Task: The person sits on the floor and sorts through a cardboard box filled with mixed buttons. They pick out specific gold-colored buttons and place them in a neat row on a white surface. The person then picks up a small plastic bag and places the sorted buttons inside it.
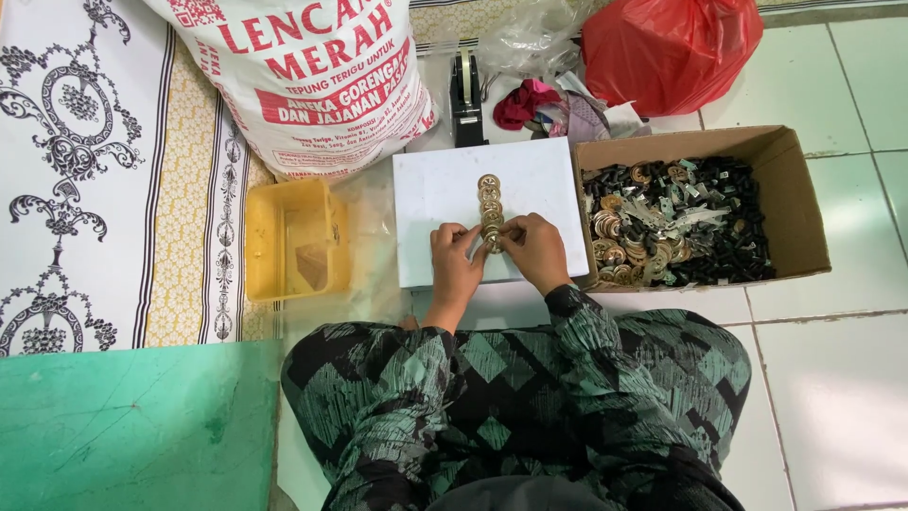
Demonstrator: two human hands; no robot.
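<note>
Resting on a white board (445, 189) laid on the tiled floor (832, 378), a short row of round brass-coloured discs (490, 203) runs from far to near. Left hand (454, 257) and right hand (534, 248) meet at the row's near end, fingers closed on the nearest disc (494, 240). Just right of the board, a cardboard box (799, 203) holds mixed black, silver and brass parts. Left sits a translucent yellow tub (270, 241); beyond, a printed white sack (312, 85), a black tape dispenser (465, 99) and a red plastic bag (672, 47).
</note>
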